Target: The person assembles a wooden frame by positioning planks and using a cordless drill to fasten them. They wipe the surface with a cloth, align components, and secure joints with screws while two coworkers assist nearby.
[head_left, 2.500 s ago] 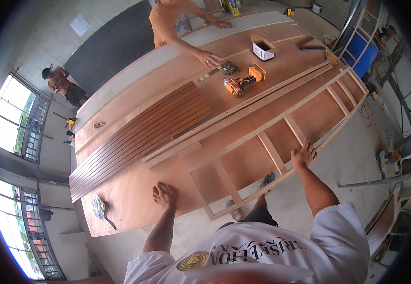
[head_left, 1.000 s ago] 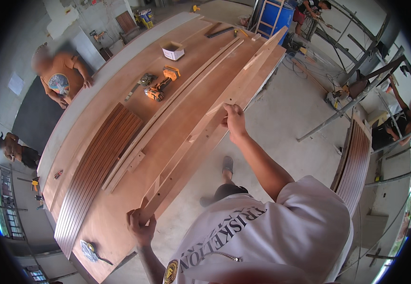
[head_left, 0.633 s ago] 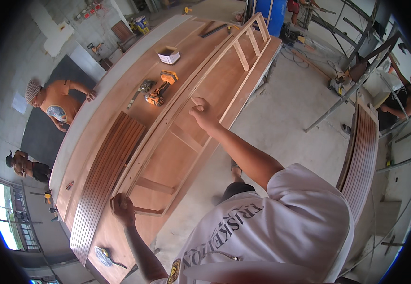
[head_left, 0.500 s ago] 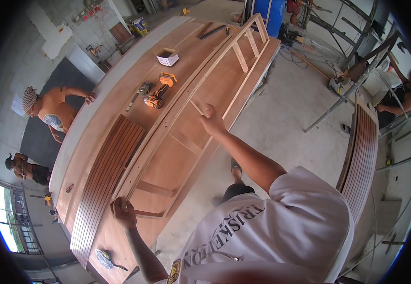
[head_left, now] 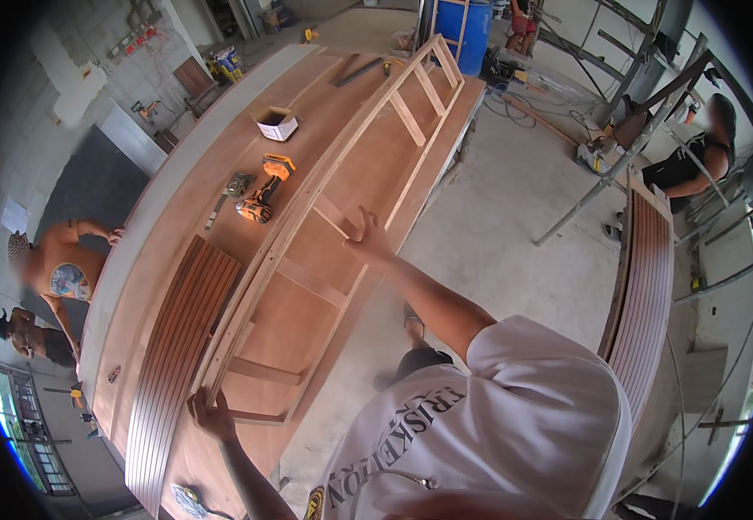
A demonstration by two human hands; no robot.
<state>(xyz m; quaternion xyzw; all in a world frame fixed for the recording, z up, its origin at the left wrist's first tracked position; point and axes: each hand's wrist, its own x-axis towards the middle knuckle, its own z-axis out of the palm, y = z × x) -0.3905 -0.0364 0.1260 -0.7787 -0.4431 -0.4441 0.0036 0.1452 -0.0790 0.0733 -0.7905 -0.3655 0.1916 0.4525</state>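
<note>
A long ladder-like wooden frame (head_left: 287, 276) with several crosspieces lies on a plywood-topped work table (head_left: 294, 147). My left hand (head_left: 212, 416) is closed on the frame's near left corner. Farther along, my right hand (head_left: 368, 240) grips a crosspiece (head_left: 331, 216) where it meets the right-hand rail. Left of the frame lies a panel of brown slats (head_left: 173, 347). Beyond that panel are an orange and black cordless drill (head_left: 264, 189) and a tape measure (head_left: 236, 185) with some blade out.
An open small carton (head_left: 278, 128) and a dark bar (head_left: 359, 72) lie farther up the table. One co-worker (head_left: 69, 269) stands at its left edge, another (head_left: 697, 165) by the scaffolding at right. A second slatted panel (head_left: 645, 286) rests at right. Cables (head_left: 515, 104) cross the floor.
My right hand has come down onto the crosspiece and taken hold of it. My left hand stays at the corner. The co-worker at left has shifted and the one at right has straightened up.
</note>
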